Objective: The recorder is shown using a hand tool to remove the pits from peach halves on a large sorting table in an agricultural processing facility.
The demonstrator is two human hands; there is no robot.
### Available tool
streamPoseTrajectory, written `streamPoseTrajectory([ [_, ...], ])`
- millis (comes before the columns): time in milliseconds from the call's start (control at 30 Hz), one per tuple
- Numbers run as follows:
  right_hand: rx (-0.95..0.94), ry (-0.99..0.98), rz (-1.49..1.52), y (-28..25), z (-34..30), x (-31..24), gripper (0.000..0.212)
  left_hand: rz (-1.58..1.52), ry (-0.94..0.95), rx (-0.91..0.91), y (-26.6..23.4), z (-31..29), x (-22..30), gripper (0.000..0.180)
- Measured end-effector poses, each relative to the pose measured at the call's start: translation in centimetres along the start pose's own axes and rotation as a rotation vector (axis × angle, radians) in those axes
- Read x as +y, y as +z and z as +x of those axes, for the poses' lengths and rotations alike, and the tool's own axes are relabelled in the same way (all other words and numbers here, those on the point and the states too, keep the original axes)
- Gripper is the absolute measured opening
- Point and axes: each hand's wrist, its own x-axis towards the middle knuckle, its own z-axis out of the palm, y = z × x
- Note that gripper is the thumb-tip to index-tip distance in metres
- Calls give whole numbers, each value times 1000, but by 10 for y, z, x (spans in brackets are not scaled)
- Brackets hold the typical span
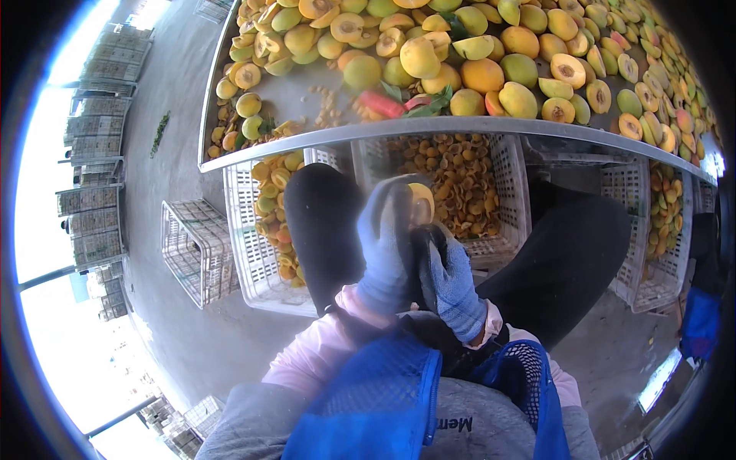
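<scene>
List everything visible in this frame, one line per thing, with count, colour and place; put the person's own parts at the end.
Fruit on table: many, yellow-orange, whole and halved, across the top.
Table: one, grey metal, curved rim across the top.
Red piece: one, on table near the rim; kind unclear.
Crates under table: several, white plastic, holding halved fruit.
Empty crate: one, white, on floor at left.
Stacked crates: many, far left.
Held fruit: one, yellow, centre.
Apron: blue, bottom.
Knees: two, black.
Left hand: grey-blue glove, gripping the fruit.
Right hand: blue glove, against it.

Left glove (387, 245) hides most of peach (421, 202); right fingers' (445, 264) tool unclear.
</scene>
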Motion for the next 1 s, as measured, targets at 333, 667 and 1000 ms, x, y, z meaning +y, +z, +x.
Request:
streamPoseTrajectory([
  [333,-92,-32,-24,-12,-4,25,30,-198,-255,-137,-9,10,5,22],
  [667,54,218,633,-12,15,8,30,51,69,-217,-9,21,5,23],
  [1000,-12,-63,248,-34,31,-10,29,-82,-338,-671,-35,35,25,24],
])
